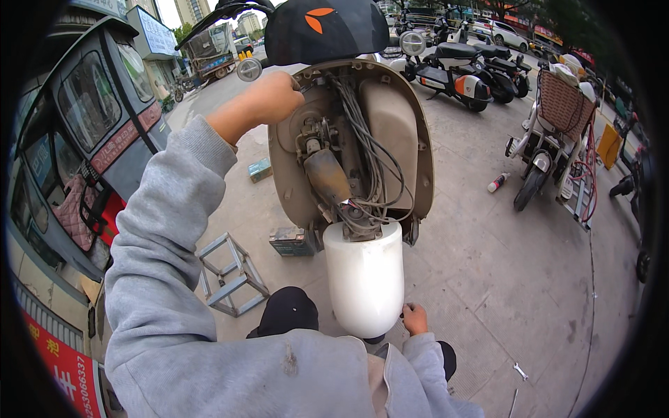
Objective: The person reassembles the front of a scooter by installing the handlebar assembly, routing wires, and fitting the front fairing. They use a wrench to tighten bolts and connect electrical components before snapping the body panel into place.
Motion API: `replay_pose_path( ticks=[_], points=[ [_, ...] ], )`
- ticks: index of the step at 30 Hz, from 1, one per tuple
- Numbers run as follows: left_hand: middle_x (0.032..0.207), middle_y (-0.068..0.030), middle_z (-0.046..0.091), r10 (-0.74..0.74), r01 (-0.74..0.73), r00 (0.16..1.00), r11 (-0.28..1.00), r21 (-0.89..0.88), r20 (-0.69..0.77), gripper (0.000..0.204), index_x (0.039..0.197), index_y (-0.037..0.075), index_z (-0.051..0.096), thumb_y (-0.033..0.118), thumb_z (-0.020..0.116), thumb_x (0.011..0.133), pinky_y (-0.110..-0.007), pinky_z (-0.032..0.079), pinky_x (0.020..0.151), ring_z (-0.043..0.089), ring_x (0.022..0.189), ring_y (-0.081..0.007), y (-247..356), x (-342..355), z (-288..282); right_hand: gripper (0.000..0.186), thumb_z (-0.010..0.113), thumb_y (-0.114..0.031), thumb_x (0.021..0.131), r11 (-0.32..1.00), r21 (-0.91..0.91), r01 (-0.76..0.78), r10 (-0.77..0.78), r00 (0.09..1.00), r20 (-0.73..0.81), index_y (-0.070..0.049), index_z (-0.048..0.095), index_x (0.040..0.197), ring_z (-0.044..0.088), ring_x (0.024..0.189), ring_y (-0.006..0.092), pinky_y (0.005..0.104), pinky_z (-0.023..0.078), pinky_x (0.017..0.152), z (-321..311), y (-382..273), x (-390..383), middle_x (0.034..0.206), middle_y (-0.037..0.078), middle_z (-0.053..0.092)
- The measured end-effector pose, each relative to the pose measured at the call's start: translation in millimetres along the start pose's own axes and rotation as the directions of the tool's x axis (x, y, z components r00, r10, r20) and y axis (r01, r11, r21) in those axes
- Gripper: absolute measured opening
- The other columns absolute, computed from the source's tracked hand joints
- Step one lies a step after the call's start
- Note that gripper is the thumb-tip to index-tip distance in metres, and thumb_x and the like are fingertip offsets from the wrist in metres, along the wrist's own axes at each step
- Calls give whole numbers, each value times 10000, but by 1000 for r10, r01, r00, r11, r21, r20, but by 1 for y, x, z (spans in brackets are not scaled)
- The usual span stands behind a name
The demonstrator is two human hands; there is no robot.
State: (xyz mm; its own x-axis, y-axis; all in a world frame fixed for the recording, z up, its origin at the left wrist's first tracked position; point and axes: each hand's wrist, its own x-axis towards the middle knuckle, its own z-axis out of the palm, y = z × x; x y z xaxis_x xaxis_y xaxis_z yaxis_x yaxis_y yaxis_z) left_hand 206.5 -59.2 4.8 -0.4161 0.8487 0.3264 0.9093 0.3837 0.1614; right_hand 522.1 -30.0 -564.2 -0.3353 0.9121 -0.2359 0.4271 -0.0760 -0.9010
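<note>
A scooter stands in front of me with its front cover off, showing the open beige front shell (286,188). Inside it are a bundle of dark cables (359,125) and a dusty metal lock mechanism (317,136). At the shell's upper left edge is my left hand (273,99), fingers curled in near the cable tops; what they grip is hidden. Below the shell hangs the white front fender (364,279). Low beside its right side, my right hand (415,319) is closed, with a small dark bit at the fingers that I cannot make out.
A metal frame stool (233,275) and a boxed battery (291,242) stand left of the fender. A green box (260,170) lies farther back. On the right are a wrench (520,371), a small bottle (497,182) and a parked scooter with basket (566,111). A grey three-wheeler (90,104) stands left.
</note>
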Motion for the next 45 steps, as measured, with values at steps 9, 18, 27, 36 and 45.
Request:
replay_pose_path(
  ticks=[9, 18, 27, 36, 45],
  points=[
    [744, -126, 625, -28, 5, 983, 992, 128, 180, 367, 1059, -52, 672, 165, 540, 794, -346, 436, 504, 574, 572, -204, 10, 13, -11, 282, 600, -206, 878, 999, 35, -2, 2, 1000, -2, 65, 680, 871, 675, 641, 267, 383, 511, 626, -10, -4, -5, 696, 177, 680],
    [555, 27, 440, -188, 312, 872, 925, -218, 451, 195, 644, 94, 495, 127, 568, 822, -227, 238, 368, 343, 420, -50, 28, 46, -52, 280, 603, -214, 883, 1000, 21, 23, -23, 1000, -7, 54, 681, 856, 666, 637, 262, 383, 503, 623, -10, -7, -3, 689, 162, 677],
    [558, 30, 446, -233, 402, 873, 841, -363, 428, 129, 704, 92, 541, 121, 584, 822, -227, 246, 390, 357, 437, -54, 21, 38, -38, 282, 595, -214, 890, 998, 52, -28, 27, 999, 23, 55, 676, 870, 665, 663, 260, 379, 500, 639, -5, -8, 2, 717, 167, 680],
    [704, -158, 639, -118, 90, 992, 908, -410, -43, 302, 898, -100, 645, 150, 522, 779, -383, 484, 642, 607, 645, -257, 1, -11, 45, 266, 589, -197, 891, 998, 65, 23, -25, 999, 40, 56, 671, 872, 658, 692, 272, 383, 501, 654, -2, -3, 6, 759, 179, 677],
    [568, 51, 399, -238, 430, 903, 514, -742, 358, 154, 750, 84, 531, 170, 495, 872, -251, 281, 430, 317, 444, -68, 9, -17, 37, 235, 581, -172, 898, 997, 68, -27, 25, 999, 37, 46, 668, 904, 648, 686, 247, 367, 496, 649, -13, -18, -7, 757, 162, 676]
  ],
)
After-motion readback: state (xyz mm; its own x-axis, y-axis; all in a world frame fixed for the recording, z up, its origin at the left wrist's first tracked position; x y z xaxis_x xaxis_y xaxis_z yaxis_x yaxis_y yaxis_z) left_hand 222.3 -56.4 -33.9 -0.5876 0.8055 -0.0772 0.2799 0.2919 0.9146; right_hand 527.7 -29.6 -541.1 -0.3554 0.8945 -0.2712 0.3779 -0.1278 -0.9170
